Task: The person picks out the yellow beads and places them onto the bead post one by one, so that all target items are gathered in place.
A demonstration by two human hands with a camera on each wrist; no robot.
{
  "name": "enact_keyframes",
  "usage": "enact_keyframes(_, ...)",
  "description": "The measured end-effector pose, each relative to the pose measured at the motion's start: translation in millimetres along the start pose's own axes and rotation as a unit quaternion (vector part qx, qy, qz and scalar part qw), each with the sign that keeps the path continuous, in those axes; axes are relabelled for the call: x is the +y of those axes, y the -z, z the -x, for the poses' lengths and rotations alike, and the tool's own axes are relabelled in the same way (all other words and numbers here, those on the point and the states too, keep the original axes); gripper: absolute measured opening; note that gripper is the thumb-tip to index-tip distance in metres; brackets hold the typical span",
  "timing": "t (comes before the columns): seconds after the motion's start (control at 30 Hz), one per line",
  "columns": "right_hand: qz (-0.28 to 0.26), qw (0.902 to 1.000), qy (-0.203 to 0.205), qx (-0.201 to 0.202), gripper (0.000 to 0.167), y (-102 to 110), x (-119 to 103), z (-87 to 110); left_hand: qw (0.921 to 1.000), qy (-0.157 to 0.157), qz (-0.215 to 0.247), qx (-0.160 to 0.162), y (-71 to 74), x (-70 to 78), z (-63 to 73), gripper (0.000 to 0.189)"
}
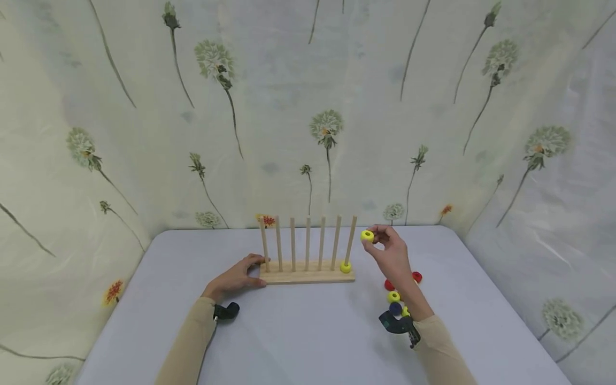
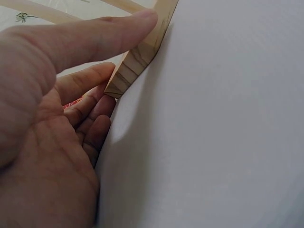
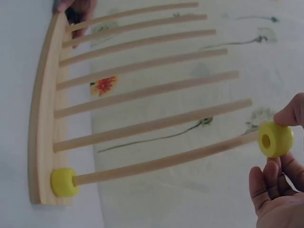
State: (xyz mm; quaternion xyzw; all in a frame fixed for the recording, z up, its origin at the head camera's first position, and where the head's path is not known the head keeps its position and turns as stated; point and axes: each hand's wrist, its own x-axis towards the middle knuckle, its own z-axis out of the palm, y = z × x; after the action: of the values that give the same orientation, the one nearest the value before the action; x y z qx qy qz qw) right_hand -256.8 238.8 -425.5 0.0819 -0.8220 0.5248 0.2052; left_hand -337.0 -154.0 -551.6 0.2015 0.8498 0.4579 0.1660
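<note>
A yellow bead [image 1: 367,236] is hanging in the air just right of the top of the rightmost peg [image 1: 351,240], its hole showing. In the right wrist view the bead is covering that peg's tip, while in the head view a gap is separating the two. The right hand [image 1: 391,254] is pinching the bead between thumb and fingertips, the remaining fingers curling below; the right edge of the wrist view is cutting off much of this hand. Its forearm is reaching forward and slightly inward over the table.

A wooden rack [image 1: 307,278] is standing on the table with seven pegs rising in a row; a second yellow bead [image 1: 345,267] is sitting at the foot of the rightmost one. The left hand [image 1: 238,277] is gripping the rack's left end, thumb lying along the near edge, fingers bending behind the far one. The left wrist view is showing only a corner of the base, and whether every fingertip is touching wood cannot be told.

Loose beads [image 1: 393,297], red, yellow and dark blue, are lying beneath the right forearm, which is partly hiding them, so their number is hard to make out. Both beige sleeves [image 1: 190,342] are running out of the frame below. Behind the white table [image 1: 308,337], a flower-printed cloth [image 1: 269,107] is hanging.
</note>
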Motion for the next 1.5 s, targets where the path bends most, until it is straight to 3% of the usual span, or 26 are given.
enact_keyframes(0.2, 0.003, 0.9996, 0.026, 0.006, 0.031, -1, -38, -12.9, 1.0000, -0.007, -0.002, -0.005, -1.5, -0.7, -1.5, 0.075)
enact_keyframes(0.43, -0.013, 0.9996, 0.021, 0.013, 0.034, -5, -22, -41.8, 1.0000, -0.006, -0.006, 0.000, -0.5, -0.8, -1.8, 0.074)
enact_keyframes(0.6, -0.015, 0.9994, 0.027, 0.019, 0.033, -12, -11, -50.7, 1.0000, -0.006, -0.001, 0.002, -1.3, 0.1, -0.9, 0.073)
enact_keyframes(1.23, -0.004, 1.0000, 0.007, 0.003, 0.035, -20, 1, -55.1, 0.9999, 0.008, 0.008, 0.005, -0.7, 2.7, 0.6, 0.072)
enact_keyframes(1.5, 0.010, 0.9999, -0.005, -0.007, 0.032, -16, -40, -41.3, 1.0000, 0.006, 0.007, 0.002, -0.4, 0.2, -1.3, 0.073)
